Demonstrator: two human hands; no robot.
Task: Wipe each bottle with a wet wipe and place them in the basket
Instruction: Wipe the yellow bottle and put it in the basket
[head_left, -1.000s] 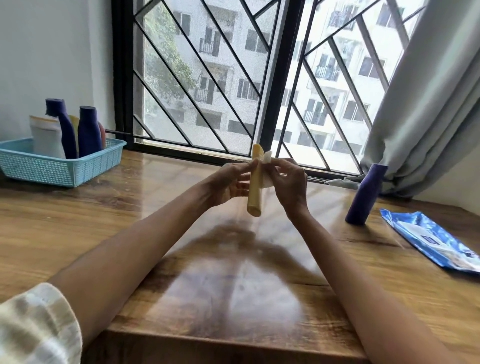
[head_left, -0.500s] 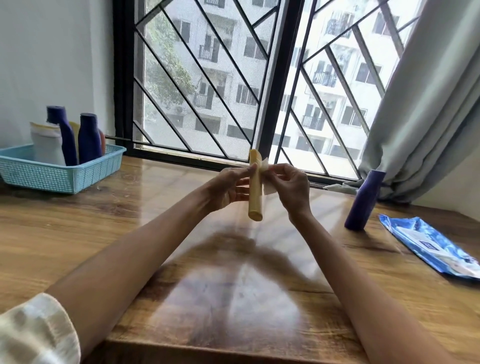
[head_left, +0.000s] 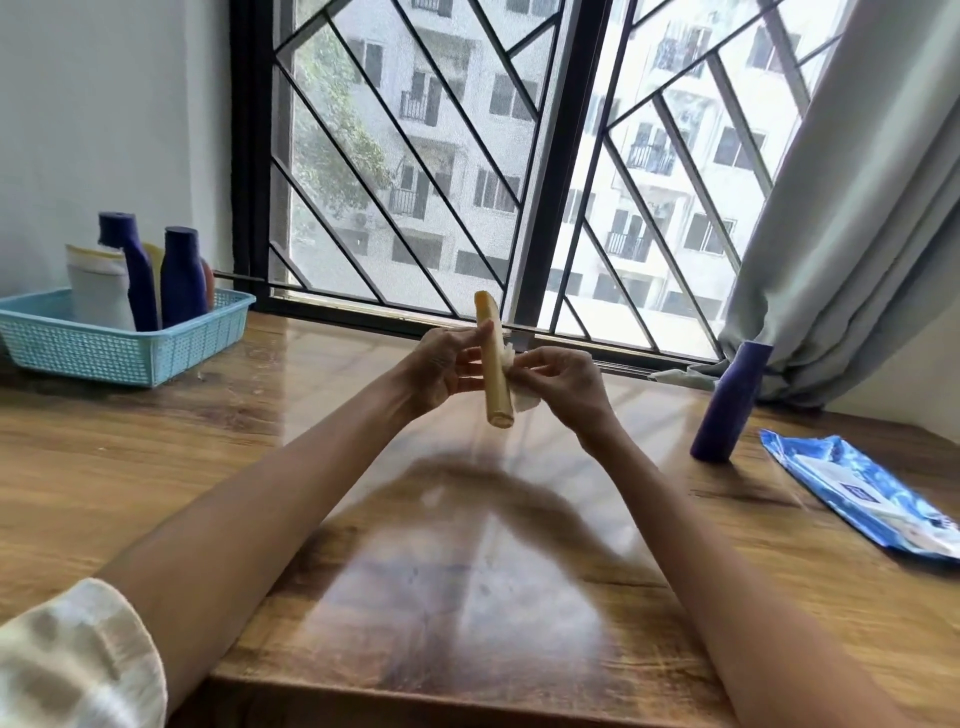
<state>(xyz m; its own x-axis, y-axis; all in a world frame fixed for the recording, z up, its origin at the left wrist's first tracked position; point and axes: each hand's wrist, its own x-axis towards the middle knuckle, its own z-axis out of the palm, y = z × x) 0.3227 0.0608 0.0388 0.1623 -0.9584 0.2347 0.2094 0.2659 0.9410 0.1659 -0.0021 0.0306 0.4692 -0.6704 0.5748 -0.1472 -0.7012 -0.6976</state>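
A: Basket (head_left: 124, 358) first, way over on the left of the wooden table (head_left: 156, 467). It is blue, and it has bottles standing in it: two dark blue bottles (head_left: 179, 275) and a white tube (head_left: 98, 291).

B: What is in the middle?

A: The left hand (head_left: 441, 364) holds a yellow bottle (head_left: 496, 364) up in the air over the table. Its fingers are closed around the bottle, which stands nearly straight up with a small tilt.

B: And the other hand?

A: The right hand (head_left: 563, 382) pinches a white wet wipe (head_left: 517, 384) and presses it on the bottle's side.

B: What is on the right?

A: A purple bottle (head_left: 730, 402) stands alone on the table near the grey curtain (head_left: 857, 234). Just beside it lies the blue wipe pack (head_left: 862, 499), flat on the table.
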